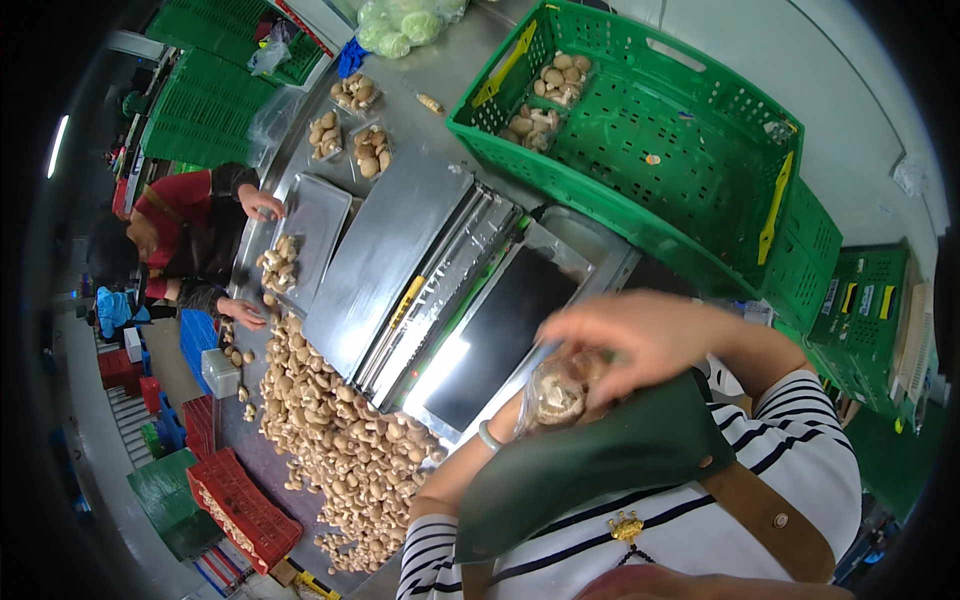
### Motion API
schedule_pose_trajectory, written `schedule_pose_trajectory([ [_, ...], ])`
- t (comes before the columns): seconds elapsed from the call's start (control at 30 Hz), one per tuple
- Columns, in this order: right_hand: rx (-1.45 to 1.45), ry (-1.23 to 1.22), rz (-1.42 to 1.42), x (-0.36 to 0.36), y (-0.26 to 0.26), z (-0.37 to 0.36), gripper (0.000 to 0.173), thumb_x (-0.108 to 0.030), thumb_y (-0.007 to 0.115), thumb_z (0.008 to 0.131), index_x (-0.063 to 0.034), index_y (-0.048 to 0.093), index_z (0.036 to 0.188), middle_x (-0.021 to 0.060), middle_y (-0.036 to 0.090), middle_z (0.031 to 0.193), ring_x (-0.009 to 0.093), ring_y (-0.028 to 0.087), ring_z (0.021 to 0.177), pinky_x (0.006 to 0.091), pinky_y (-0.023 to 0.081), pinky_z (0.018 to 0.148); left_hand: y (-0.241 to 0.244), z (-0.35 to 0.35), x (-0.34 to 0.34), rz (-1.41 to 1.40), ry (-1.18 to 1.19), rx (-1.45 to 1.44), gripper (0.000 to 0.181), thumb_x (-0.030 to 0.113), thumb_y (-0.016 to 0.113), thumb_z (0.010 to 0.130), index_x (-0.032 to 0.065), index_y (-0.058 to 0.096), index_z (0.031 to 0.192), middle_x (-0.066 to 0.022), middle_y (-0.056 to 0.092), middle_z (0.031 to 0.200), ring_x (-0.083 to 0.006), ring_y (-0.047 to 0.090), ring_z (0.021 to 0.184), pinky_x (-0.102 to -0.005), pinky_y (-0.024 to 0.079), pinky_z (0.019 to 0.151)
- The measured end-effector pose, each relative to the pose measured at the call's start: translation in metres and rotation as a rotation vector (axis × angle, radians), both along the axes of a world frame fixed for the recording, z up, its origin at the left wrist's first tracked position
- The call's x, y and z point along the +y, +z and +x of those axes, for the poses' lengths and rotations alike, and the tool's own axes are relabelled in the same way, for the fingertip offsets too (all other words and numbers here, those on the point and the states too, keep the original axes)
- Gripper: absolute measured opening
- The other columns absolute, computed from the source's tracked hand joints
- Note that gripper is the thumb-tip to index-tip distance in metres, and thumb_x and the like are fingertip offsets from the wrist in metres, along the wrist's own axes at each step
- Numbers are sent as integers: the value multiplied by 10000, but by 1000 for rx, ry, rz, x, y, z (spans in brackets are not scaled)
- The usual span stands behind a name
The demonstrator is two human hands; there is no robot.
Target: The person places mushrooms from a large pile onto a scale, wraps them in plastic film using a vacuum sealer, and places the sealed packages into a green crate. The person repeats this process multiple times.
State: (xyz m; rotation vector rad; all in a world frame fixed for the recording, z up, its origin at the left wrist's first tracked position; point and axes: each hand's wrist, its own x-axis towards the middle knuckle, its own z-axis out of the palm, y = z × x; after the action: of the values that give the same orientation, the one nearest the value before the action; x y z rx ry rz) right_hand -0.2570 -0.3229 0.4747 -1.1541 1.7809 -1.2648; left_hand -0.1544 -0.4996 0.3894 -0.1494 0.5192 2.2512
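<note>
A film-wrapped pack of mushrooms (pixel 561 394) is held close to my chest, just above my dark green apron (pixel 592 457). My left hand (pixel 511 420) is mostly hidden behind this pack, which it supports; a pale bangle (pixel 489 436) circles the wrist. Blurred by motion, my right hand (pixel 637 337) arches over the pack's upper side with its thumb against or very near the film. In front of me stands a tabletop film-wrapping machine (pixel 450 292) with a dark plate (pixel 502 330). A large heap of loose mushrooms (pixel 345 420) spreads beside it on the metal table.
A green plastic crate (pixel 645 165) with two mushroom packs (pixel 561 77) stands beyond the machine. Several filled trays (pixel 371 150) sit at the far side. Across the table, a co-worker (pixel 180 217) reaches toward a metal tray (pixel 319 232). A red crate (pixel 244 510) stands beyond the table edge.
</note>
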Motion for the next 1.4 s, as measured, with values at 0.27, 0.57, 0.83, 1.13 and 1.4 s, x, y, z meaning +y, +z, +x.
schedule_pose_trajectory([
  [0.27, -698, -760, -330, 51, -107, -152, 429, -372, 558, 1040, -127, 502, 1388, 49, 603, 1259, 169, 607, 1111, 334, 520, 925, -70, -55, -1, -752, 172, 155, 234, 68, 551, 1035, 49, 543, 1267, -76, 652, 1155, -142, 631, 945, -271, 515, 854],
  [0.57, -655, -1610, -510, 159, -406, -382, 436, -388, 669, 970, -114, 576, 1296, 56, 635, 1165, 203, 616, 987, 355, 532, 813, -55, -88, -46, -917, 455, -54, 134, 84, 584, 1021, 37, 594, 1146, -80, 678, 1054, -136, 626, 890, -280, 501, 829],
  [0.83, 104, -1429, 875, 218, -482, -452, 636, -597, 554, 939, 9, 731, 1022, 219, 738, 1008, 392, 714, 901, 468, 560, 748, -72, -78, -77, -875, 529, 19, 121, 82, 584, 1021, 46, 605, 1136, -40, 666, 1038, -108, 608, 912, -263, 503, 836],
  [1.13, 356, -1005, 39, 26, -210, -324, 285, -183, 587, 1022, -16, 615, 1251, 89, 638, 1197, 212, 635, 959, 331, 515, 834, -11, -21, -242, -700, 714, 551, 385, 309, 699, 951, 43, 623, 1219, -121, 640, 1231, -235, 634, 1102, -412, 503, 1006],
  [1.4, 440, -33, -37, -240, -111, -195, 119, -56, 638, 938, -5, 662, 1043, 75, 660, 995, 155, 636, 850, 302, 513, 748, -78, -9, -420, -1056, 1511, -126, 285, 130, 551, 1037, -22, 571, 1278, -125, 676, 1128, -162, 640, 895, -285, 532, 823],
])
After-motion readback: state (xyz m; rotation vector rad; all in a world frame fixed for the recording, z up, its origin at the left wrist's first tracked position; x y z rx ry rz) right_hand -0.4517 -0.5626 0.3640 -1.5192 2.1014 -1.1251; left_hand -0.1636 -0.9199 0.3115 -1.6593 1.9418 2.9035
